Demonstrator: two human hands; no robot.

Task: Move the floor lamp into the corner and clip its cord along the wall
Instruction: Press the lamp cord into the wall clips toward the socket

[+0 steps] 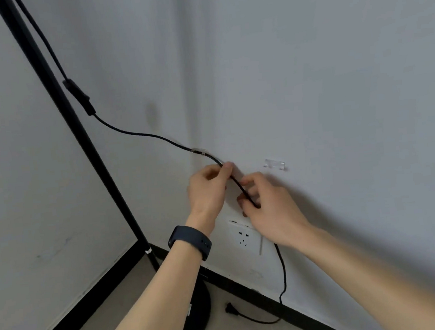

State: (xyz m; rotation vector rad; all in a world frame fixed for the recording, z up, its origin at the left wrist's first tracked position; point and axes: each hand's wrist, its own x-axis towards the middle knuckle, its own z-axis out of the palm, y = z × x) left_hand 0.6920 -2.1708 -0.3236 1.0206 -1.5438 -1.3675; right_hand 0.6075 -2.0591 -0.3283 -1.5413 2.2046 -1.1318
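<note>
The black floor lamp pole (74,125) leans up from its round base (199,315) in the corner. Its black cord (139,133) runs from an inline switch (78,97) through a clear clip (198,150) on the wall by the corner. My left hand (208,189) pinches the cord against the wall just past that clip. Lower down, my right hand (270,205) grips the same cord. Another clear clip (274,164) sits bare on the wall to the right. The cord drops behind my right wrist to the floor, where the plug (231,309) lies loose.
A white wall socket (244,236) sits below my hands. Black skirting (291,309) runs along both walls. The floor (125,320) is beige. My left wrist wears a dark band (190,242).
</note>
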